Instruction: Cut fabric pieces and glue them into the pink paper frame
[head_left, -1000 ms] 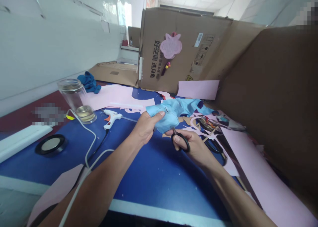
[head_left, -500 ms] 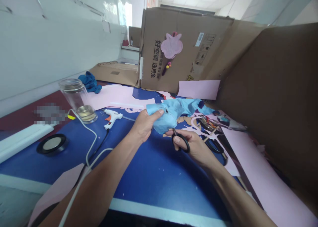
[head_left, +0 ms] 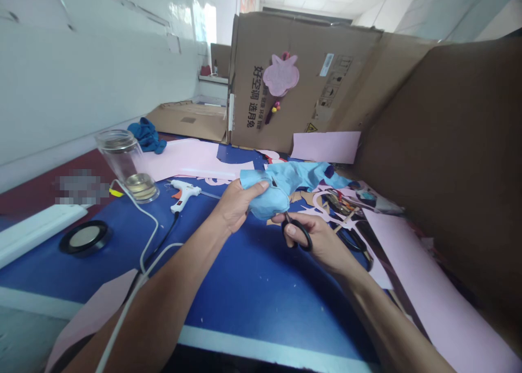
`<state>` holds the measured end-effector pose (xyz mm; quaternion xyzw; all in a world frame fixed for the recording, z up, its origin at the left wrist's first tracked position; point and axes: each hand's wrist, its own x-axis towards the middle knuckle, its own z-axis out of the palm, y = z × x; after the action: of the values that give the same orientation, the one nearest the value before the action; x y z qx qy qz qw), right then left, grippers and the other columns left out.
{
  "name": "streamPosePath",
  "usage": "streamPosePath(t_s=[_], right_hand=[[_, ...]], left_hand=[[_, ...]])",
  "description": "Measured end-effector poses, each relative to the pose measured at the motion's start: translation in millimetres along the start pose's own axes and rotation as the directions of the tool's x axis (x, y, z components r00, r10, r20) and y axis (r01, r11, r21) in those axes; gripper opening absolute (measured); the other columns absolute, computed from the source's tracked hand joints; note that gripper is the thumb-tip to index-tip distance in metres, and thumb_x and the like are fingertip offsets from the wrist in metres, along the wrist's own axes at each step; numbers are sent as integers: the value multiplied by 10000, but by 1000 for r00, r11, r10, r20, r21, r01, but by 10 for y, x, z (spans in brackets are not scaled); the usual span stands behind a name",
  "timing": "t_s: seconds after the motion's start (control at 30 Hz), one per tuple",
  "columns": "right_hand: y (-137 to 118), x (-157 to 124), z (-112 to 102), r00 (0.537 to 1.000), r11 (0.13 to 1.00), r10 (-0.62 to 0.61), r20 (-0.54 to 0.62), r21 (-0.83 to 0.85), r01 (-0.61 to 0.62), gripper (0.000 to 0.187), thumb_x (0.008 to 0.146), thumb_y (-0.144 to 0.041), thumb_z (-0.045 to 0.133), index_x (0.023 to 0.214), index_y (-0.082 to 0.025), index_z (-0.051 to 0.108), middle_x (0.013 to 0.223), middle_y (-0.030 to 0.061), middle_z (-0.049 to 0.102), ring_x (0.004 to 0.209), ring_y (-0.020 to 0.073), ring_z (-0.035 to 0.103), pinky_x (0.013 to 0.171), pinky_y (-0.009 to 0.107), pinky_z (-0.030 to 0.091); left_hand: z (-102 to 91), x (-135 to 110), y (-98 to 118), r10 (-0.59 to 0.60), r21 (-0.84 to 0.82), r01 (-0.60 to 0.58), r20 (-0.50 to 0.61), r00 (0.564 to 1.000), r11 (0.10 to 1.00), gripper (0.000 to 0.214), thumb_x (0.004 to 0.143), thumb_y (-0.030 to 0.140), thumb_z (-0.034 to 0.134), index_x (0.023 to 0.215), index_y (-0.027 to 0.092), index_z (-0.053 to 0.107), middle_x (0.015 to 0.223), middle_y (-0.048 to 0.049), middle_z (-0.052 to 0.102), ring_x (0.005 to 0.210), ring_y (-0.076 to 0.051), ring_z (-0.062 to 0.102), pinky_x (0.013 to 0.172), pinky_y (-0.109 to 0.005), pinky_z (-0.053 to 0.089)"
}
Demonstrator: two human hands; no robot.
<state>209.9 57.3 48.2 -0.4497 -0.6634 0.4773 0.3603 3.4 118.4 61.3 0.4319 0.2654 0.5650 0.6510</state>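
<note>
The cardboard box (head_left: 314, 41) at the back bears rotated printing, 好空调 选月兔, while the light-blue fabric (head_left: 281, 191) extends forward from the left hand (head_left: 236, 205), clamped beneath its thumb, its near edge meeting the scissors (head_left: 309, 239) gripped in the right hand's (head_left: 321, 234) curled fingers.

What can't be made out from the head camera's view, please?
All in the head view:
Tips of the scissors: hidden by the blue cloth.
Fingertips of the left hand, thumb aside: covered by that cloth.
End of the white cable: cut off by the bottom edge.
Contents of the pixelated patch: blurred out.
Print on the white label: too small.
</note>
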Motion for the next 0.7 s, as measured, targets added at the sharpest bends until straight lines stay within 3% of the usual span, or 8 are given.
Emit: streamPosePath(t_s=[0.7], right_hand=[[-78,-4,-35,1000,997,-23,-4,-68,23,545,897,-666,760,1152,-189,828,663,-7,589,665,192,562,663,325,458]], left_hand=[[2,-4,7,1,28,-1,5,1000,1000,317,696,378,951,900,164,836,885,-69,813,825,-220,729,869,-374,576]])
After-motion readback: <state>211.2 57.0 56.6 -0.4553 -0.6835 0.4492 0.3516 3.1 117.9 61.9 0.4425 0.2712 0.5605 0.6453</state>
